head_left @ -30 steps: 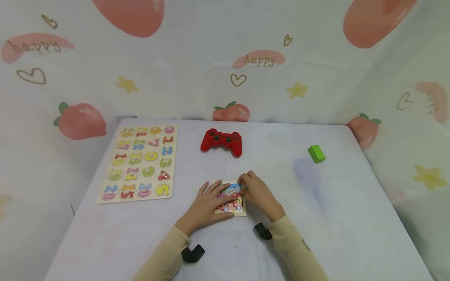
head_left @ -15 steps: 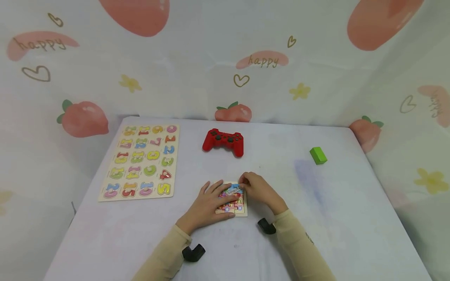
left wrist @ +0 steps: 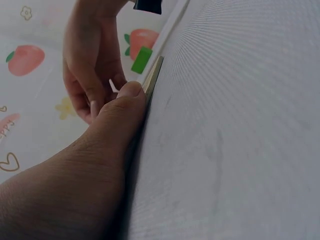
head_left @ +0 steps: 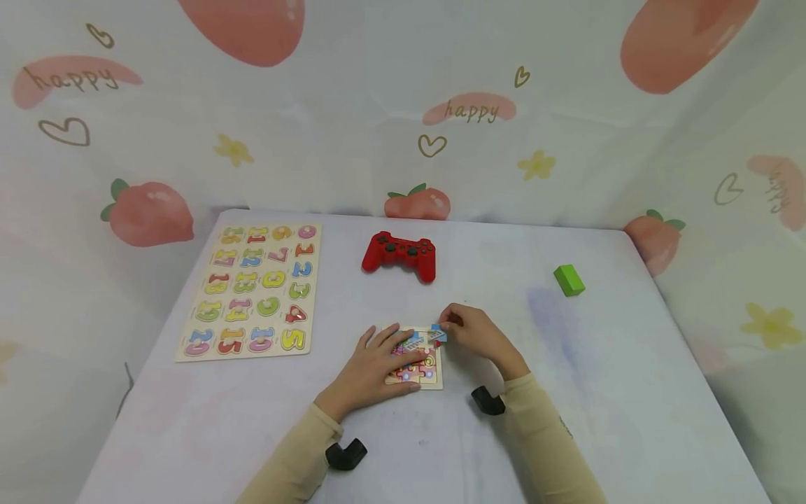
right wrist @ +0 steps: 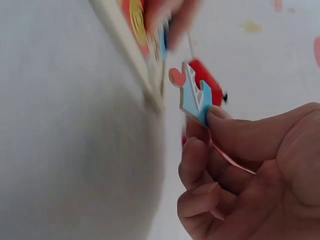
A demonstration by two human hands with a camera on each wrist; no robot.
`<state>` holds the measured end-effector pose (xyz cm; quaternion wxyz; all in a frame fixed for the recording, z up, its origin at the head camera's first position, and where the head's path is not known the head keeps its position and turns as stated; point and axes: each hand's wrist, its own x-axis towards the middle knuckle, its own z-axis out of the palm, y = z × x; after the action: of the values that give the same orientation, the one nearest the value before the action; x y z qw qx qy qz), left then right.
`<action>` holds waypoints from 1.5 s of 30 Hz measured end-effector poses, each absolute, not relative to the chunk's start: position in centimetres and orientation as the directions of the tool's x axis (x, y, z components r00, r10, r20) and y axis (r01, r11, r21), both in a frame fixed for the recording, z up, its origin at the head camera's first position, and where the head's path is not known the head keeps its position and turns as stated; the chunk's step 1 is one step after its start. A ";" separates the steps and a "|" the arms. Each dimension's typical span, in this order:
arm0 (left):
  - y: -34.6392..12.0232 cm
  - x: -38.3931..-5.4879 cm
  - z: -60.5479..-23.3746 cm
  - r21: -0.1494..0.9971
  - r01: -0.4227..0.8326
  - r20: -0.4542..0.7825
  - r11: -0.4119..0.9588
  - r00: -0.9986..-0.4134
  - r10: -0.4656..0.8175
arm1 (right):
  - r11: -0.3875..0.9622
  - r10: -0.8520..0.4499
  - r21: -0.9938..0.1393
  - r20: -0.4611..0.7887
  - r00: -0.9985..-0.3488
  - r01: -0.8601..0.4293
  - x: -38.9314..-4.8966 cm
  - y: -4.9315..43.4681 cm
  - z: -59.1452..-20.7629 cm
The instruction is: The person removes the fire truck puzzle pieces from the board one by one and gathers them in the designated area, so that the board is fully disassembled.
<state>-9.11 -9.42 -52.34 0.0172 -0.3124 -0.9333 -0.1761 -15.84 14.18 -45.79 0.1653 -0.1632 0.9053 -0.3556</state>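
Note:
My right hand pinches a blue jigsaw piece with a white ladder pattern and a red knob between thumb and forefinger. It holds the piece just off the top right corner of a small wooden jigsaw puzzle. My left hand lies across that puzzle with its fingers spread, covering much of the left side. In the left wrist view the left thumb rests along the puzzle's edge. Pieces under the left fingers are partly hidden.
A wooden number board lies at the left of the white table. Beyond the puzzle sits a red game controller. Farther right is a green block. Patterned cloth hangs behind the table.
The right hand has drawn the blue piece out of the puzzle's top right corner and moved slightly right with it. The left hand has stayed in place on the puzzle.

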 end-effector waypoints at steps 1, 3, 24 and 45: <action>-9.4 -9.1 -52.4 0.319 0.592 0.147 0.740 -0.802 0.579 | 0.699 -0.407 -0.693 -0.185 -0.895 -0.174 -15.9 14.7 -45.7; -9.5 -9.1 -52.4 0.319 0.596 0.150 0.737 -0.799 0.582 | 0.709 -0.402 -0.682 -0.187 -0.896 -0.176 -16.1 15.9 -45.4; -9.6 -9.1 -52.6 0.332 0.604 0.177 0.724 -0.794 0.581 | 0.779 -0.362 -0.605 -0.224 -0.905 -0.162 -17.4 27.1 -45.6; -9.5 -9.2 -52.4 0.335 0.602 0.165 0.725 -0.795 0.583 | 0.799 -0.324 -0.581 -0.199 -0.925 -0.155 -17.4 26.9 -46.4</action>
<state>-9.21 -9.52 -52.39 0.0242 -0.3190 -0.9284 -0.1888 -17.37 26.88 -46.44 0.1458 -0.1276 0.9372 -0.2901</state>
